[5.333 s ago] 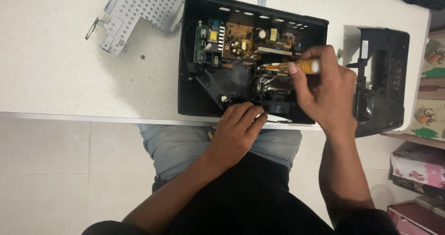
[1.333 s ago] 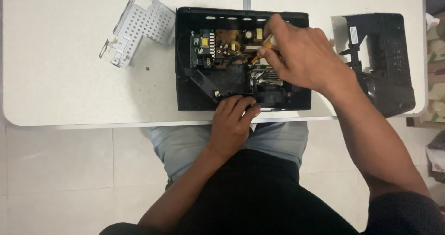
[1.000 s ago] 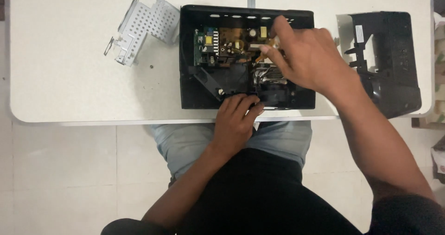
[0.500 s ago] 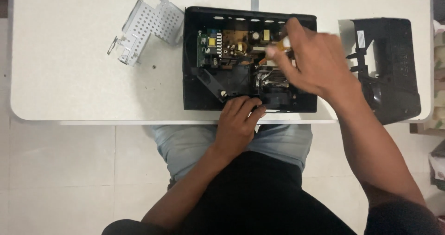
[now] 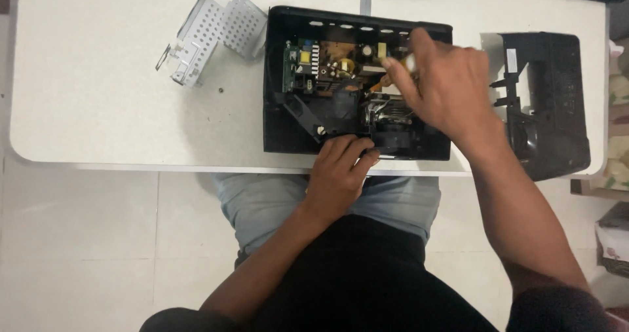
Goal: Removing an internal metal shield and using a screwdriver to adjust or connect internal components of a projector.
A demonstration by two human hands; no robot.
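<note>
Centre frame, on the table [image 5: 98, 96]: open black case [image 5: 278, 119], circuit board [image 5: 327, 60] inside. My right hand [image 5: 452, 86] clamps a screwdriver [image 5: 396, 70] over it; my left hand [image 5: 337, 175], fingers curled, grips the case's lower edge. Upper left: metal bracket [image 5: 213, 31].

A small white rectangular label [image 5: 512, 59] sits on the black plastic cover [image 5: 547, 103] that lies at the right end of the tabletop [image 5: 98, 103], near the cover's upper left corner. To the right of that cover, beyond the tabletop's edge, patterned packages [image 5: 618, 96] in pale green and cream show partly. Below them, lower than the cover, a whitish box with red marks [image 5: 612, 239] is cut off by the picture's border.
</note>
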